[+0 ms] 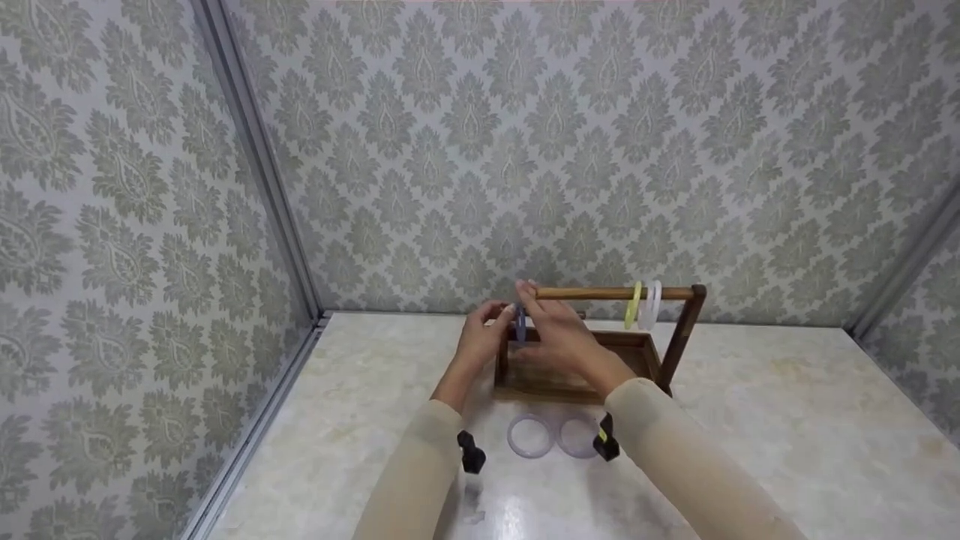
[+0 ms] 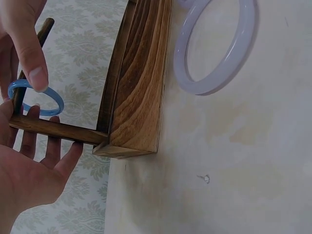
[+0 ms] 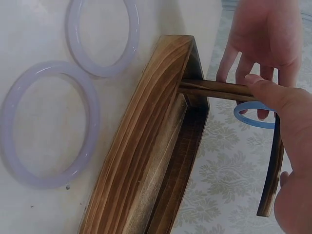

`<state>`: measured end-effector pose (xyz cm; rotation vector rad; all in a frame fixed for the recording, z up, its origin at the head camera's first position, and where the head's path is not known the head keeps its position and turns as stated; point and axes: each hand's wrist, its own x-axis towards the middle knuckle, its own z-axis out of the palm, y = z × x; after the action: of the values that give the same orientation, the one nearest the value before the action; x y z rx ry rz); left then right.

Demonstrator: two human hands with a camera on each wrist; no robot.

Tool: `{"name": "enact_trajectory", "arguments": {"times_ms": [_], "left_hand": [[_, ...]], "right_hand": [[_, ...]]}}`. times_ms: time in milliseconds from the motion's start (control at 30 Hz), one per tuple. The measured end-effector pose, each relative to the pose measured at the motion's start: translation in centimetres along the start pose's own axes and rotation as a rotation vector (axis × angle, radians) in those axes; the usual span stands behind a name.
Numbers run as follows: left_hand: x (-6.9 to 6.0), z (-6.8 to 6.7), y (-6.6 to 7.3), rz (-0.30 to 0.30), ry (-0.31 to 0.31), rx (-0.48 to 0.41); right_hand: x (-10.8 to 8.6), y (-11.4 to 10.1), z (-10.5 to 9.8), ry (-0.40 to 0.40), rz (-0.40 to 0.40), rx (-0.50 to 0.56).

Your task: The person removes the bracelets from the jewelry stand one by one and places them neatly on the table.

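Observation:
A blue bangle [image 1: 520,324] hangs around the free-ended lower bar of a wooden bangle stand [image 1: 679,341], near the left post. My left hand [image 1: 480,337] holds this corner, its fingers behind the post and its thumb at the top, as the left wrist view [image 2: 36,168] shows best. From the other side, my right hand [image 1: 559,337] reaches over the bar with fingers fairly straight. Its thumb [image 3: 268,92] lies close against the bangle and post; exact contact is unclear. Part of the left post is hidden behind the hands in the head view.
A yellow bangle [image 1: 634,305] and white bangles [image 1: 651,306] hang on the upper bar. Two pale lilac bangles, one left [image 1: 530,436] and one right [image 1: 576,438], lie on the marbled table [image 1: 360,420] before the stand's tray base. Patterned walls rise behind and at the sides.

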<state>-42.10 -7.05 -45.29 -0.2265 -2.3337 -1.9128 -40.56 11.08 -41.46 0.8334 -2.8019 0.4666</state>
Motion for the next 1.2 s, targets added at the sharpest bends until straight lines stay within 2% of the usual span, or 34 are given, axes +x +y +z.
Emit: {"name": "enact_trajectory", "arguments": {"times_ms": [167,400,700,933,1200], "left_hand": [[0.0,0.1,0.1,-0.001,0.000,-0.006],[-0.2,0.1,0.4,0.003,0.008,0.016],[-0.3,0.0,0.2,0.006,0.000,-0.026],[-0.2,0.0,0.2,0.034,0.012,0.005],[-0.3,0.1,0.0,0.021,0.010,0.004]], "right_hand": [[0.3,0.1,0.3,-0.012,-0.020,-0.015],[0.2,0.1,0.3,0.023,-0.011,-0.023],[0.4,0.0,0.7,0.029,0.040,0.036],[0.9,-0.3,0.7,0.092,0.038,0.074],[0.8,-0.2,1.1,0.137,0.015,0.059]]}}
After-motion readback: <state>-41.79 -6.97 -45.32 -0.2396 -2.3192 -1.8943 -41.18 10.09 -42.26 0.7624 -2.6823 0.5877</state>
